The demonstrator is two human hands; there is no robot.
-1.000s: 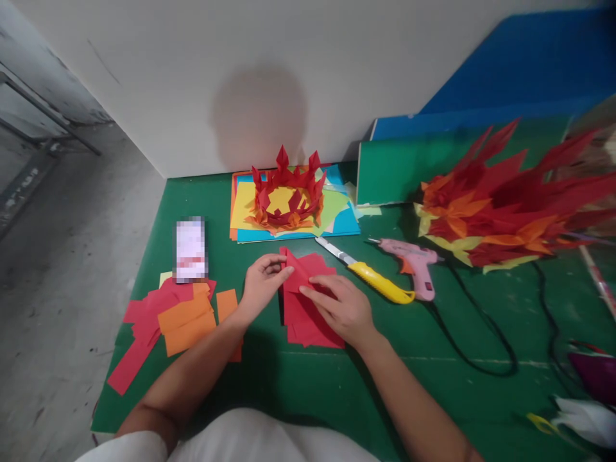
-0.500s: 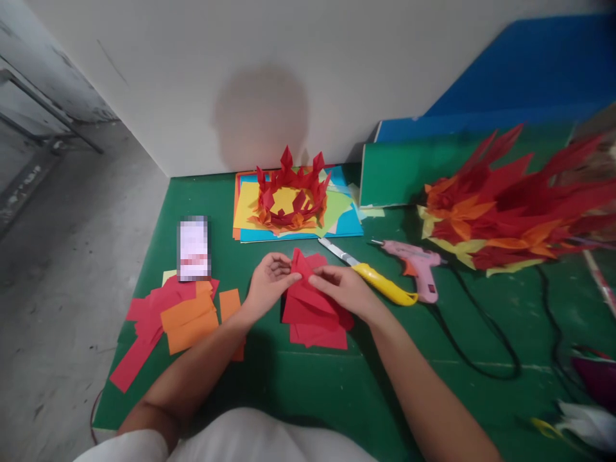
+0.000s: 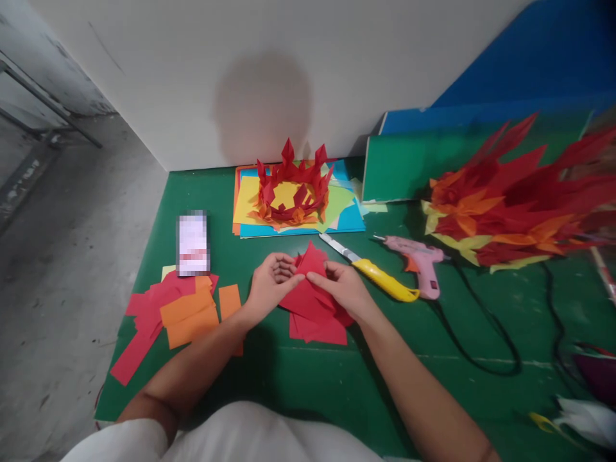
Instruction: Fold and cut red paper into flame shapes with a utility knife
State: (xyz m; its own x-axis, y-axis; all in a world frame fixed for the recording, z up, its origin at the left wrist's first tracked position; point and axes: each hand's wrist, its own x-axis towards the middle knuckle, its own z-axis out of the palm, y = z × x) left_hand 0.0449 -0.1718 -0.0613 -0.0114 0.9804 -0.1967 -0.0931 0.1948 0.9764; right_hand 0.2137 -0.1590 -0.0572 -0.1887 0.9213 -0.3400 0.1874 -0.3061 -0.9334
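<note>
The left hand and the right hand are now both pinching the folded red paper between thumb and fingers, the two thumbs nearly meeting on its front face. One second ago the left hand was holding the sheet's upper left corner while the right hand was lying spread across its right side, the folded flap slanting down to the right. Half a second ago the peak was leaning close to the left fingers; now it is standing between the hands. The paper crown, the utility knife and the hot glue gun are keeping their places.

The folded red paper is narrowing to a sharp point at the top, its sides sloping down from it, and is widening below the thumbs into overlapping layers; where it ends is hard to tell, since it is blending with the red paper stack beneath. It is sitting over that stack on the green table, just in front of the crown and to the left of the knife. The fingers behind it are partly hidden.
</note>
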